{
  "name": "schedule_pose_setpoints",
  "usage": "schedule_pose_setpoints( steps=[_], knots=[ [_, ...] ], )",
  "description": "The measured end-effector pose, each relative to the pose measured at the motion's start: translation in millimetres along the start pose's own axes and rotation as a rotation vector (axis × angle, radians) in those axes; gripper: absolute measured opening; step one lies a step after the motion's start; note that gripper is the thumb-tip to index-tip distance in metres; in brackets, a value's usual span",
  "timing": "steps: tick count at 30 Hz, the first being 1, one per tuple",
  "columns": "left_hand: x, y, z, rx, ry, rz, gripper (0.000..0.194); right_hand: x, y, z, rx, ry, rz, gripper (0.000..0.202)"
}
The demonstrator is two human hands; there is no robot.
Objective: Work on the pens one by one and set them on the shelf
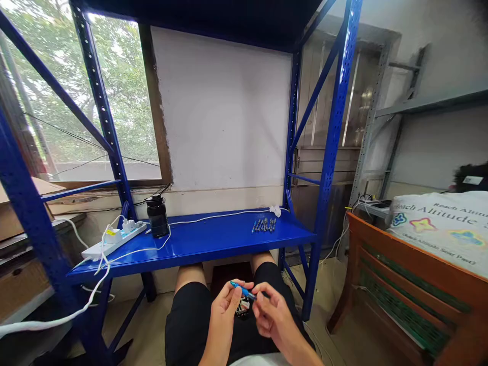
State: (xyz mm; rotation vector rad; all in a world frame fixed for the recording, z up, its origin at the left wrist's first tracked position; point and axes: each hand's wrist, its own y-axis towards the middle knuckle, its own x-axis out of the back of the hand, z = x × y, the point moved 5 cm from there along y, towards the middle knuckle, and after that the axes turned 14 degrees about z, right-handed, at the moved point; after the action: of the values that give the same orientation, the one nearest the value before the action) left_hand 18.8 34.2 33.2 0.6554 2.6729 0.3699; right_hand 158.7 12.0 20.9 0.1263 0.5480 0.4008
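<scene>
A blue pen (244, 291) is held between both hands above my lap, tilted down to the right. My left hand (225, 306) pinches its left part between thumb and fingers. The fingertips of my right hand (271, 311) close on its right end. Beneath the hands, a small dark item with a printed label (243, 306) lies in my lap, partly covered. Several pens (266, 225) lie in a row on the right part of the blue table (213, 235), one of them bluer at the row's left end.
A black bottle (157, 217) and a white power strip (118, 241) with plugs and cables are on the table's left. Blue shelf posts (330, 147) frame it. A wooden chair (354, 254) with a white printed bag (438, 223) stands at right.
</scene>
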Motion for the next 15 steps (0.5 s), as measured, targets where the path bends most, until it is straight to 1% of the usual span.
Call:
schedule_pose_setpoints(
  steps=[2,3,4,5,6,7,9,11,13,15],
  knots=[
    [9.6,18,3,0.043,0.056,0.067,0.045,16,15,23,0.131,0.066,-0.116,0.042],
    [15.2,30,8,0.068,0.102,0.142,0.051,26,24,37,0.206,0.094,-0.189,0.041],
    [22.9,42,16,0.108,0.166,0.208,0.057,36,33,51,0.276,0.127,-0.254,0.040],
    [33.3,55,28,0.182,0.263,0.249,0.059,46,43,64,0.336,0.165,-0.305,0.040],
    [48.2,68,43,0.280,0.404,0.219,0.060,55,53,74,0.349,0.202,-0.333,0.041],
    [66.0,79,60,0.406,0.570,0.138,0.061,63,65,82,0.345,0.243,-0.348,0.042],
    [93.2,97,93,0.566,0.689,0.040,0.060,74,87,97,0.345,0.315,-0.318,0.043],
    [110.5,107,122,0.682,0.778,-0.012,0.052,80,108,111,0.379,0.393,-0.249,0.041],
    [119.6,109,147,0.763,0.851,-0.038,0.043,82,127,123,0.404,0.478,-0.167,0.041],
    [124.5,107,167,0.834,0.923,-0.051,0.041,82,146,133,0.396,0.561,-0.105,0.046]
  ],
)
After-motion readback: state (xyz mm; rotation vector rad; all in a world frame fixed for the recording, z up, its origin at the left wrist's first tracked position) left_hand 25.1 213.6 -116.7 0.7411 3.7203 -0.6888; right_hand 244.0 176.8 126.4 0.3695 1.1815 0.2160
